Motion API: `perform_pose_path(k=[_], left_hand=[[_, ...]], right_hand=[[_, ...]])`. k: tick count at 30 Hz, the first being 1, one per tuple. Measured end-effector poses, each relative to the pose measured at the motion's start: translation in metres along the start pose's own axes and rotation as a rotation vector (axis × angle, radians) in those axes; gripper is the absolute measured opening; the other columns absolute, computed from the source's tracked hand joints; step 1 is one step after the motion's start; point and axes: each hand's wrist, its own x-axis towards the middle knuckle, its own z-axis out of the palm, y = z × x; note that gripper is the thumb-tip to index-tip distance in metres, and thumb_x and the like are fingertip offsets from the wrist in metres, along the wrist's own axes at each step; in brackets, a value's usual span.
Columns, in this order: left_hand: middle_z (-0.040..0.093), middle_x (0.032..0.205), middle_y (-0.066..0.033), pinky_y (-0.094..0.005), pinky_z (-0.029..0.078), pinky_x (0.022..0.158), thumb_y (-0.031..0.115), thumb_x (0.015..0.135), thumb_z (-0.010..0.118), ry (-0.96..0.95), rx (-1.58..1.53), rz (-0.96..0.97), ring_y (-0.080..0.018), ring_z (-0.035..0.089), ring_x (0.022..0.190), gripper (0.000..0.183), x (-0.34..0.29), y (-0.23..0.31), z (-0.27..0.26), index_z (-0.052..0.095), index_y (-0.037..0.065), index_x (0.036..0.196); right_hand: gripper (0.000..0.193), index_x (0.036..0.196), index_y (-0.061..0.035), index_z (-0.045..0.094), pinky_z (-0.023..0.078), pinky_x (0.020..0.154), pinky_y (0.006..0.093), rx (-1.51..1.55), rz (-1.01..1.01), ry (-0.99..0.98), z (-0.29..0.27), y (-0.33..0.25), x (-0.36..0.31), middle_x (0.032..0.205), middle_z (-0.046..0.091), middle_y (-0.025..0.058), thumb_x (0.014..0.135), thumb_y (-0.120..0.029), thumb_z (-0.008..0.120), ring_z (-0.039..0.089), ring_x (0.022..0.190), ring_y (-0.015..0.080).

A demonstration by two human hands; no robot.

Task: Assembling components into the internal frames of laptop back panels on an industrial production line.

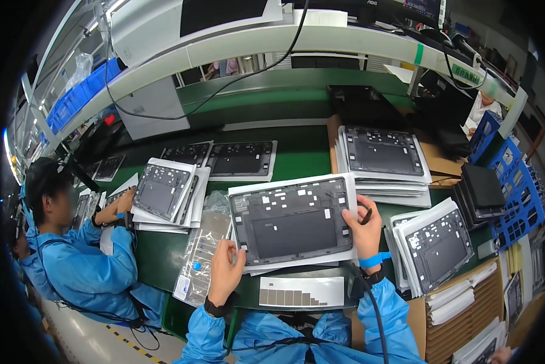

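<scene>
In front of me a dark tablet back cover (293, 227), inner side up with small white pads on it, lies tilted over white sheets. My left hand (225, 273) is closed on its lower left corner, thumb at the edge. With thumb on top, my right hand (364, 229) grips the right edge and the white sheet there. A small dark pointed thing (367, 216) shows between the right fingers; its kind I cannot make out. Just below the cover lies a white strip card (301, 292) with grey rectangles in stepped sizes. A clear plastic bag of grey pieces (202, 255) lies beside my left hand.
Stacks of covers with white sheets stand at back right (384, 151), right (436, 246) and left (163, 191). More covers (239, 159) lie behind. A co-worker in blue (84, 261) sits at left. Blue racks (521, 188) stand far right. A cable (375, 312) runs along my right arm.
</scene>
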Motion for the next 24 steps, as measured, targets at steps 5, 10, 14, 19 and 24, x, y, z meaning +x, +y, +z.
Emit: perform_pose_path(k=[5, 10, 14, 19, 24], left_hand=[[0.066, 0.094, -0.0065, -0.0290, 0.047, 0.085, 0.016, 0.095, 0.064, 0.094, -0.246, 0.089, -0.0136, 0.060, 0.092, 0.027, 0.030, -0.002, 0.002, 0.058, -0.003, 0.113], [0.063, 0.124, -0.0076, -0.0280, 0.043, 0.097, 0.021, 0.102, 0.057, -0.366, -0.857, -0.157, -0.0116, 0.057, 0.110, 0.037, 0.036, -0.019, 0.010, 0.054, -0.003, 0.130], [0.063, 0.124, -0.0070, -0.0279, 0.043, 0.097, 0.021, 0.101, 0.058, -0.241, -0.944, -0.141, -0.0121, 0.057, 0.109, 0.038, 0.037, -0.012, 0.022, 0.053, -0.002, 0.132], [0.063, 0.121, -0.0055, -0.0289, 0.045, 0.094, 0.023, 0.100, 0.060, -0.062, -0.985, -0.260, -0.0134, 0.059, 0.108, 0.039, 0.038, -0.017, 0.010, 0.054, 0.001, 0.132], [0.065, 0.105, -0.0020, -0.0272, 0.053, 0.081, 0.027, 0.098, 0.061, -0.022, -0.975, -0.385, -0.0099, 0.063, 0.095, 0.026, 0.105, 0.008, -0.057, 0.061, 0.008, 0.116]], right_hand=[[0.035, 0.117, 0.0067, 0.057, 0.052, 0.086, 0.0254, 0.121, -0.071, 0.022, -0.004, 0.001, -0.006, 0.104, 0.069, 0.0130, 0.087, -0.002, 0.073, 0.066, 0.095, 0.0146], [0.034, 0.117, 0.0071, 0.058, 0.052, 0.087, 0.0253, 0.113, -0.040, 0.028, -0.001, -0.007, -0.009, 0.104, 0.069, 0.0124, 0.088, -0.004, 0.073, 0.066, 0.095, 0.0141], [0.040, 0.102, 0.0042, 0.067, 0.047, 0.071, 0.0214, -0.146, 0.222, -0.137, -0.019, 0.009, 0.005, 0.091, 0.068, 0.0046, 0.097, -0.035, 0.065, 0.058, 0.079, 0.0070], [0.056, 0.098, 0.0064, 0.068, 0.048, 0.070, 0.0248, -0.362, 0.444, -0.209, -0.018, -0.010, 0.011, 0.085, 0.069, 0.0073, 0.100, -0.048, 0.056, 0.059, 0.074, 0.0102], [0.049, 0.103, 0.0111, 0.063, 0.056, 0.080, 0.0310, -0.012, 0.213, -0.159, -0.024, -0.003, -0.005, 0.095, 0.070, 0.0187, 0.105, -0.036, 0.048, 0.072, 0.086, 0.0245]])
